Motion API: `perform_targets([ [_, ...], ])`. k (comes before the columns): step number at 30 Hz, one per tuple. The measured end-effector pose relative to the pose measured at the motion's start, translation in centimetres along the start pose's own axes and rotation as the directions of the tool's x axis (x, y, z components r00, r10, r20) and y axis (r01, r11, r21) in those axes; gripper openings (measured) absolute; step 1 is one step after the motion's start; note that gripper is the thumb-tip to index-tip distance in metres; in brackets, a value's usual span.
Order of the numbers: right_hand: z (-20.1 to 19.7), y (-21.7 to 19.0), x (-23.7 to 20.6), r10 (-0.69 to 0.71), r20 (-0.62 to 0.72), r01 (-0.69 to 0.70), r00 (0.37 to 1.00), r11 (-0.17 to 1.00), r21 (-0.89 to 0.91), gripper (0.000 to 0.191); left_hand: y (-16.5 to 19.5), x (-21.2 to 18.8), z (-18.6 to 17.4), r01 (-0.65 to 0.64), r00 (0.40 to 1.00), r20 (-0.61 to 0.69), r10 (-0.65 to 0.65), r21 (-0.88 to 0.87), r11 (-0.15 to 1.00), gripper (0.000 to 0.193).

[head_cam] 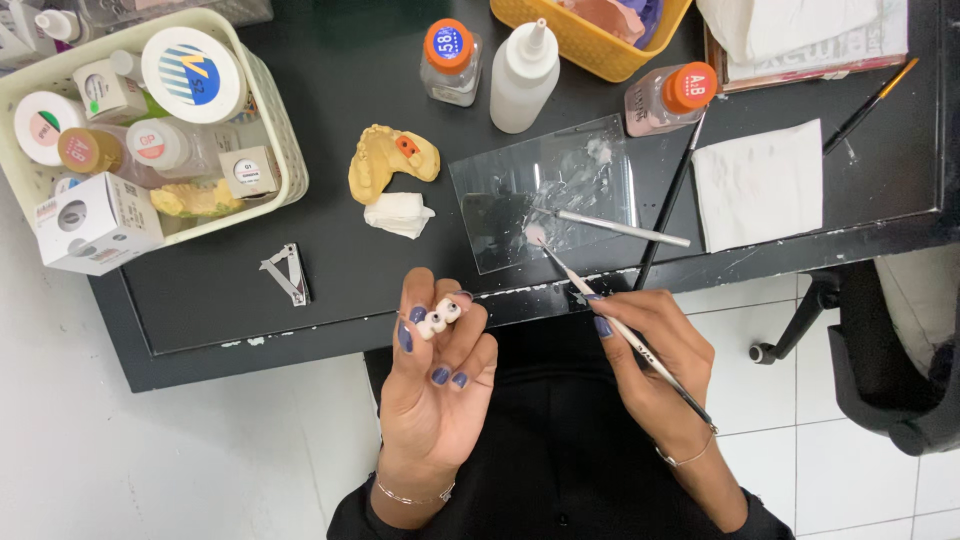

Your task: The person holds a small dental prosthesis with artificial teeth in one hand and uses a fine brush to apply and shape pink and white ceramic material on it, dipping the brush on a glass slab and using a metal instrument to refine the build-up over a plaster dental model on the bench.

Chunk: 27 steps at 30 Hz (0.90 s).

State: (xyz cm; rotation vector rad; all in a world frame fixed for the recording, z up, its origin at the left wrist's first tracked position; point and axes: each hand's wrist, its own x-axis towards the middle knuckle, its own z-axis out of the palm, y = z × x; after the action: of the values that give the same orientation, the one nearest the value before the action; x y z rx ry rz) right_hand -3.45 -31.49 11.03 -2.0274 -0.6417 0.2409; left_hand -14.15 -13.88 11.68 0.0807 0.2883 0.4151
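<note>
Across the top of the view runs a black bench (pixel 330 90), its near edge chipped white, with white floor tiles below it. At its left corner sits a cream basket (pixel 285 150) packed with jars and small boxes, and a yellow basket (pixel 600 50) stands at the far edge. A clear glass slab (pixel 500 225) smeared with white paste lies near the front edge, with a folded white tissue (pixel 757 183) to its right and a metal spatula (pixel 620 228) resting across it. Behind the slab stand a white squeeze bottle (pixel 524 78) and two orange-capped bottles. A yellow plaster jaw model (pixel 390 160) lies left of the slab, just beside a small wad of tissue (pixel 398 213). Below the bench edge, the left hand (pixel 435 385) is raised palm up, its fingertips pinching a small white row of teeth (pixel 438 320). The right hand (pixel 650 360) is closed around a thin brush (pixel 610 318), whose tip touches paste on the slab.
</note>
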Motion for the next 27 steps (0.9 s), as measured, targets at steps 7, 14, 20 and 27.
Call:
perform_targets([
  [7,-1.0,-0.3,0.0,-0.037,-0.058,0.035,0.998,0.999,-0.02,0.023,0.1,0.3,-0.3,-0.001,1.0,-0.009,0.001,-0.016,1.0,0.025],
  [14,-0.3,0.2,0.0,-0.021,-0.089,0.022,0.996,1.0,0.009,0.019,0.3,0.3,-0.5,-0.01,1.0,0.001,0.01,-0.019,1.0,0.024],
  [20,0.0,0.9,-0.4,0.018,-0.083,-0.014,0.996,0.999,0.048,0.02,-0.2,0.1,-0.6,0.01,1.0,0.006,-0.01,-0.017,1.0,0.025],
  [27,-0.7,4.4,-2.3,0.317,0.008,-0.24,0.949,0.703,0.67,0.018,-0.7,0.0,-0.3,0.038,0.999,-0.016,-0.038,0.054,0.998,0.027],
])
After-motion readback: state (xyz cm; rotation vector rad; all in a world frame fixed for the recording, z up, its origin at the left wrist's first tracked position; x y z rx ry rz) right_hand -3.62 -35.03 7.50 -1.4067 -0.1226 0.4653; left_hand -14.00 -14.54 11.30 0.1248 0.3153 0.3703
